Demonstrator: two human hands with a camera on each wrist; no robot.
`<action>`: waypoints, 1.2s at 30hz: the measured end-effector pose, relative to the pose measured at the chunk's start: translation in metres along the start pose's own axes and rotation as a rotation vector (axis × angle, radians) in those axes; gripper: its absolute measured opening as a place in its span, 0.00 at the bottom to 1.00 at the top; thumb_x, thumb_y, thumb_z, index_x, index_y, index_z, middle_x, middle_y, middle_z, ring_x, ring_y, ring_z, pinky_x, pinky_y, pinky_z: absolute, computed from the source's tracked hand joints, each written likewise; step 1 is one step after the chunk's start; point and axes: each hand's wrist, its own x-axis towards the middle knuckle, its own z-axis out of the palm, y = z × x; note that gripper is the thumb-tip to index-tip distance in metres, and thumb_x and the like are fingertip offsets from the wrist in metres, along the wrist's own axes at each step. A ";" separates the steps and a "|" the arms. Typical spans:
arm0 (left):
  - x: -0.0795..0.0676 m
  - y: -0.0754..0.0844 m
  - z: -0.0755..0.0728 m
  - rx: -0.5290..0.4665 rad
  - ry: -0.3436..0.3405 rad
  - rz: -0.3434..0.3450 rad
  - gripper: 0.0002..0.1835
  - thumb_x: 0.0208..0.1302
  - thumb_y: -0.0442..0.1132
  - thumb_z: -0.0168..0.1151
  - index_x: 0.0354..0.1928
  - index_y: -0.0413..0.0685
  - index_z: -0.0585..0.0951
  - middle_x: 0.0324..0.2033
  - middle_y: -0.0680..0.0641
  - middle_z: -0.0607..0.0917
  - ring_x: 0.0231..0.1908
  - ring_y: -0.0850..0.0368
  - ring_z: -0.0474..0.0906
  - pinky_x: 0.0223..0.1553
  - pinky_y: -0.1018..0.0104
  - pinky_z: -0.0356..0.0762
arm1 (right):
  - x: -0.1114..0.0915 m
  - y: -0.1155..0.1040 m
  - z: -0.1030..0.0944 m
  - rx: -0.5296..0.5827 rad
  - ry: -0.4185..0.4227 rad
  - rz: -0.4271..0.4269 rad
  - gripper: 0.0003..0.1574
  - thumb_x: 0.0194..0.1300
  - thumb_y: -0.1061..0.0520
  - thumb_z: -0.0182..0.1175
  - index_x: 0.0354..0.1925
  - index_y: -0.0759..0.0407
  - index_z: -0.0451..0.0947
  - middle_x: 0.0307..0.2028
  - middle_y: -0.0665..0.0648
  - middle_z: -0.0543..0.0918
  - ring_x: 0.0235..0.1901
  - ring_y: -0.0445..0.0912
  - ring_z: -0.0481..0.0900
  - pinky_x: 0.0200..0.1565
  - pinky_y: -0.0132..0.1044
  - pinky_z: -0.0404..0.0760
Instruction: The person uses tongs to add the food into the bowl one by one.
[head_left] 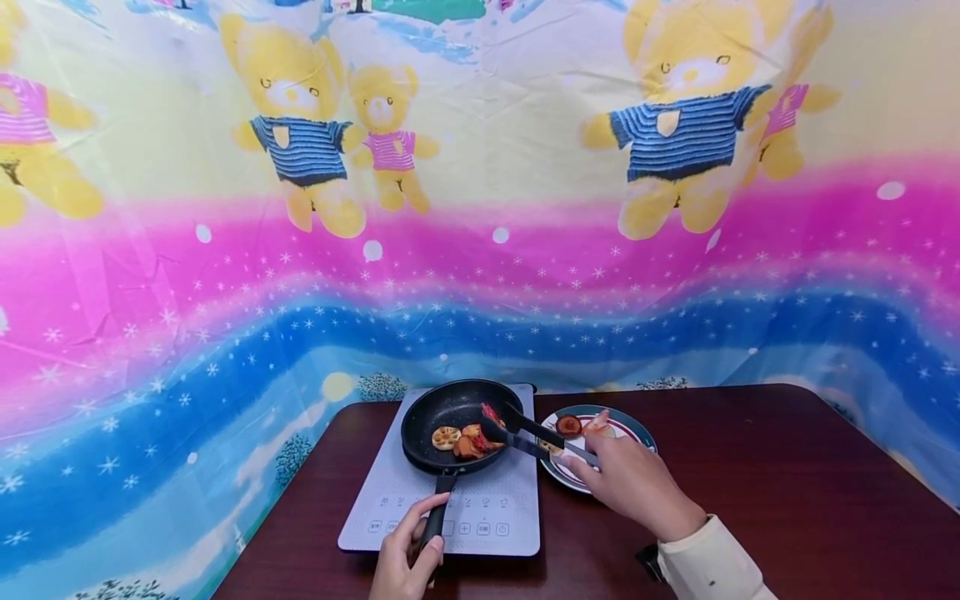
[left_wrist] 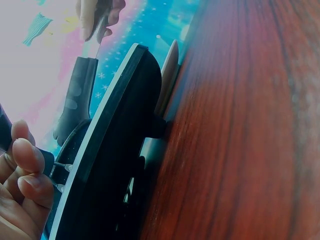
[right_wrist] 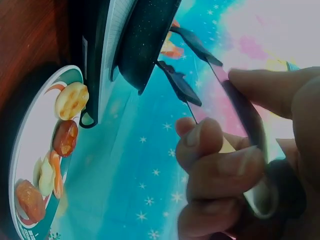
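A black frying pan (head_left: 431,408) sits on a white induction cooktop (head_left: 390,475). My left hand (head_left: 408,554) grips its black handle (head_left: 434,521), fingers curled round it. In the pan lie a browned lotus root slice (head_left: 446,438) and several orange-red food pieces (head_left: 468,447). From the right, my right hand (head_left: 637,479) holds black-tipped tongs (head_left: 542,431), their tips over the pan at the red pieces. In the right wrist view the two tong tips (right_wrist: 187,90) stand apart near the pan's rim, with the thumb and fingers pressing the metal arms.
A round plate (head_left: 647,427) with a dark green rim stands right of the cooktop, partly under my right hand. On it, the right wrist view shows a pale browned slice (right_wrist: 72,101), a sausage-like piece (right_wrist: 65,138) and other food. A printed curtain (head_left: 480,275) hangs behind the brown table (head_left: 750,500).
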 end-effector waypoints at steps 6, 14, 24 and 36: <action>-0.001 -0.002 0.001 -0.017 0.024 0.069 0.23 0.64 0.28 0.54 0.61 0.43 0.73 0.17 0.49 0.76 0.11 0.67 0.66 0.10 0.67 0.70 | 0.000 0.002 0.001 0.048 -0.060 0.031 0.23 0.60 0.37 0.64 0.36 0.54 0.75 0.16 0.52 0.69 0.17 0.43 0.67 0.21 0.37 0.66; -0.001 -0.001 0.002 0.001 0.032 0.034 0.22 0.64 0.29 0.54 0.61 0.45 0.74 0.17 0.49 0.76 0.11 0.66 0.66 0.11 0.66 0.70 | 0.001 0.001 0.003 0.145 -0.083 0.036 0.19 0.63 0.47 0.64 0.43 0.59 0.74 0.18 0.53 0.70 0.19 0.44 0.68 0.24 0.37 0.68; 0.000 0.001 0.001 0.012 0.020 0.011 0.22 0.65 0.29 0.53 0.62 0.46 0.73 0.17 0.52 0.75 0.11 0.66 0.66 0.12 0.65 0.71 | 0.001 -0.001 0.005 0.252 -0.048 -0.020 0.11 0.68 0.48 0.58 0.33 0.54 0.74 0.18 0.52 0.69 0.17 0.43 0.66 0.21 0.35 0.66; 0.000 0.001 0.002 0.006 0.025 0.019 0.22 0.65 0.29 0.54 0.61 0.46 0.73 0.17 0.47 0.76 0.11 0.66 0.66 0.11 0.65 0.71 | 0.003 0.002 0.004 0.245 -0.063 0.007 0.24 0.68 0.47 0.57 0.54 0.63 0.72 0.17 0.53 0.69 0.16 0.44 0.66 0.21 0.35 0.66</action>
